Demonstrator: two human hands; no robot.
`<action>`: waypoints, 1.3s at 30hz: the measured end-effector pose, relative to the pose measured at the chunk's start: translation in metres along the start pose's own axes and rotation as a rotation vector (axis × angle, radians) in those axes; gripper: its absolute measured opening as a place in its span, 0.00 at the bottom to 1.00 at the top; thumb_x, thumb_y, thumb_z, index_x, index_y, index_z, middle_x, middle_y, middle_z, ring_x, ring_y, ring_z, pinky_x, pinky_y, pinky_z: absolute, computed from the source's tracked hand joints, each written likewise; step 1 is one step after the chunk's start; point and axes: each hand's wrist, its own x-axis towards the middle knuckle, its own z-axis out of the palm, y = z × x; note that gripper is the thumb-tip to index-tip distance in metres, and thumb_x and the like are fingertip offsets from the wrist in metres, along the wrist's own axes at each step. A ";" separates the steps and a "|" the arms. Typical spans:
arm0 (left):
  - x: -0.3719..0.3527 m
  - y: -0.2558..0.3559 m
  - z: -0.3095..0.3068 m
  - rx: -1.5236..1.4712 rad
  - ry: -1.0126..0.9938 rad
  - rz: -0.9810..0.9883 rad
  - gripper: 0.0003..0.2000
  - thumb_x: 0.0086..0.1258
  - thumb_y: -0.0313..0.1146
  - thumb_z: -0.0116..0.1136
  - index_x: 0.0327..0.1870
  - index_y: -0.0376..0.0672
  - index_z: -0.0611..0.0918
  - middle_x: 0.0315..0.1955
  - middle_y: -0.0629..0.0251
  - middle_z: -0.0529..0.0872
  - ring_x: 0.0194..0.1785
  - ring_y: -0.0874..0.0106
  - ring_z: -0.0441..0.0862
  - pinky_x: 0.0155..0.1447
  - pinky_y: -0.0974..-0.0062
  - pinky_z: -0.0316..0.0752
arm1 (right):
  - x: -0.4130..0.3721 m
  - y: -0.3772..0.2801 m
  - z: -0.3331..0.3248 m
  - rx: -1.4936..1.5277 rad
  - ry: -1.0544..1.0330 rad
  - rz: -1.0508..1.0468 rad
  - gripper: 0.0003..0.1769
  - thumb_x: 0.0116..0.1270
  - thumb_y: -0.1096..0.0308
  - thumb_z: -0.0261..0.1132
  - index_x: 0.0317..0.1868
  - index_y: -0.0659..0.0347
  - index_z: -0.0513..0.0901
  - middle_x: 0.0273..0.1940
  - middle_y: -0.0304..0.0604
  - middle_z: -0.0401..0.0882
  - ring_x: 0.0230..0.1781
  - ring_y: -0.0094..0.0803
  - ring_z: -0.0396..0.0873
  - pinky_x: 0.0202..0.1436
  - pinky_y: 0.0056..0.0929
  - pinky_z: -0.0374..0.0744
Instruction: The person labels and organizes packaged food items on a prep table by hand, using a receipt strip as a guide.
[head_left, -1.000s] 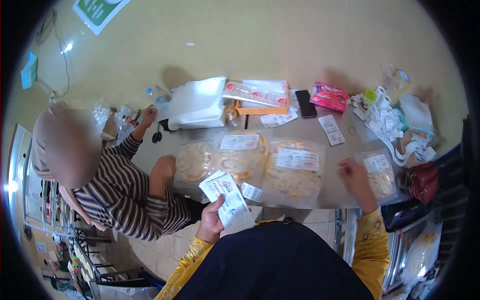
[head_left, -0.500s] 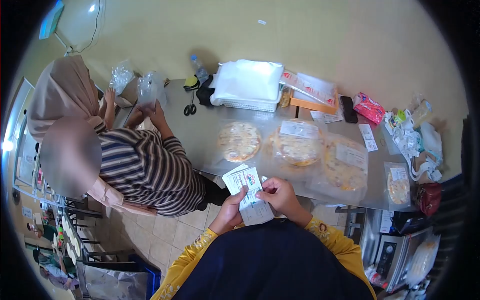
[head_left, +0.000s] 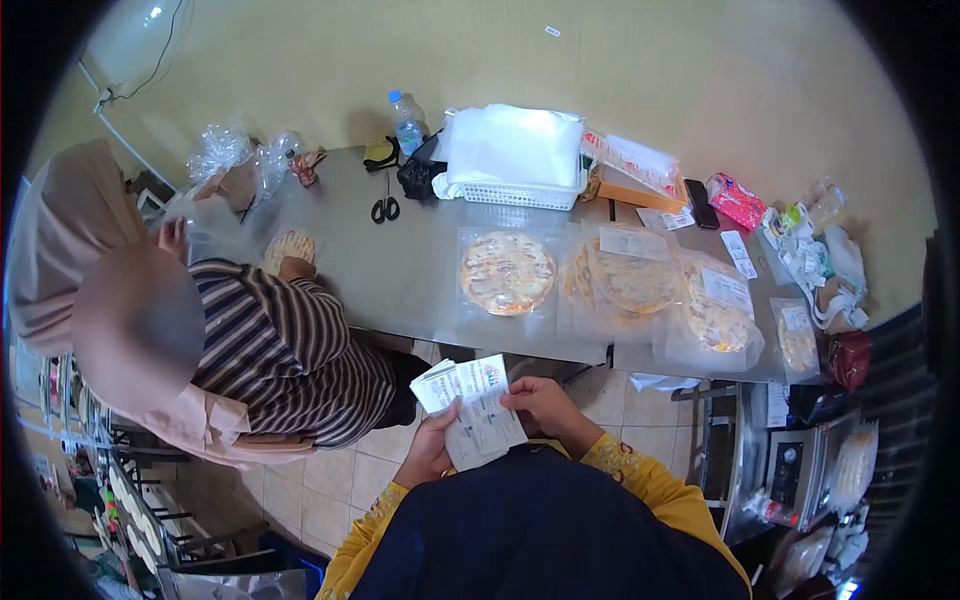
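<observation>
My left hand (head_left: 432,440) grips a stack of printed paper labels (head_left: 485,425) from the left, thumb on top, low in front of my body. On the other side, the fingers of my right hand (head_left: 545,408) pinch the stack's right edge. Just beyond the table's near edge lies a flat pizza (head_left: 507,272) in a clear plastic bag. Right of it is a pile of bagged pizzas (head_left: 635,280) with a printed label on top, and another labelled bagged pizza (head_left: 718,310) overlaps that pile.
A person in a striped top (head_left: 290,350) stands at left, one hand by a pizza (head_left: 289,250). Along the back of the metal table (head_left: 400,280) are scissors (head_left: 385,205), a bottle (head_left: 405,125), a white basket (head_left: 515,195) and a phone (head_left: 702,205). A small bagged pizza (head_left: 797,340) lies far right.
My view has shifted. My right hand has moved from the top of the stack to its right edge, and the labels are spread differently. The other person's hands have lowered toward a pizza.
</observation>
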 end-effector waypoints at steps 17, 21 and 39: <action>-0.040 0.036 -0.047 0.028 0.200 0.185 0.21 0.71 0.40 0.44 0.60 0.37 0.66 0.53 0.54 0.75 0.57 0.59 0.72 0.62 0.60 0.64 | 0.168 0.006 -0.016 0.696 0.437 -0.268 0.09 0.61 0.71 0.63 0.38 0.60 0.70 0.30 0.41 0.75 0.29 0.31 0.79 0.30 0.26 0.81; -0.041 0.043 -0.048 0.015 0.203 0.167 0.22 0.71 0.40 0.45 0.61 0.37 0.65 0.54 0.54 0.74 0.58 0.58 0.71 0.63 0.58 0.63 | 0.194 -0.009 -0.011 0.779 0.544 -0.385 0.10 0.61 0.73 0.62 0.40 0.61 0.69 0.32 0.44 0.75 0.33 0.35 0.81 0.33 0.31 0.83; -0.033 0.053 -0.039 0.039 0.234 0.144 0.24 0.70 0.43 0.45 0.61 0.38 0.64 0.54 0.53 0.74 0.58 0.58 0.71 0.63 0.58 0.63 | 0.211 -0.023 -0.016 0.949 0.628 -0.454 0.12 0.57 0.77 0.64 0.41 0.63 0.72 0.35 0.46 0.76 0.31 0.39 0.80 0.32 0.32 0.82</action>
